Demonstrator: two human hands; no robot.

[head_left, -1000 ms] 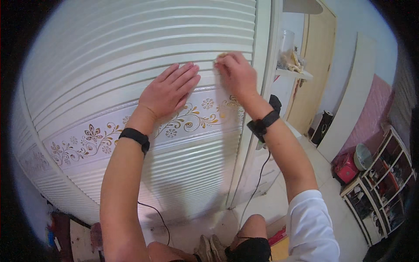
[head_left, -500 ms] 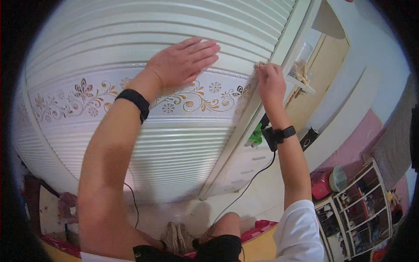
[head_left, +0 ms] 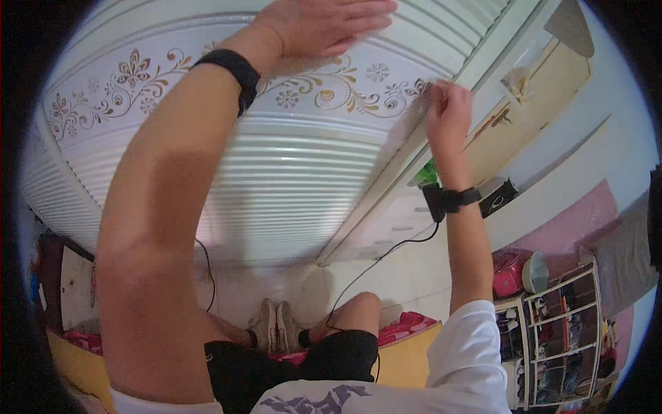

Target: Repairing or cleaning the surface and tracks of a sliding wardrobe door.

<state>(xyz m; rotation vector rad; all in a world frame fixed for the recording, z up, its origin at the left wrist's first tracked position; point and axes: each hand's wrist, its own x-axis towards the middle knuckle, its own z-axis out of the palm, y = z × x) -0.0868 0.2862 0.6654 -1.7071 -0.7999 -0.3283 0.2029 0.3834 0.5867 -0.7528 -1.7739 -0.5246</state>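
The white louvred door (head_left: 289, 186) stands upright in front of me, and its floral band (head_left: 331, 93), white with gold and brown scrolls, runs across it between upper and lower slats. My left hand (head_left: 324, 27) lies over the door just above that band, palm toward the slats, fingers stretched out side by side and pointing to the door's right edge. My right hand (head_left: 448, 114) is at that edge, by the band's right end, its fingers curled with the tips bunched; I cannot tell whether they pinch anything.

A black wristband (head_left: 233, 72) circles my left wrist; on my right, a strap carries a dark device (head_left: 433, 202), and its cable (head_left: 414, 240) trails down past the door's right edge. Right of the door are drawers (head_left: 396, 226), with something green (head_left: 427, 172) above them, and farther right a red bag (head_left: 509, 271), a pale bowl (head_left: 534, 272) and a crowded rack (head_left: 527, 359). My shoes (head_left: 272, 324) rest below the door on the pale floor (head_left: 407, 284).
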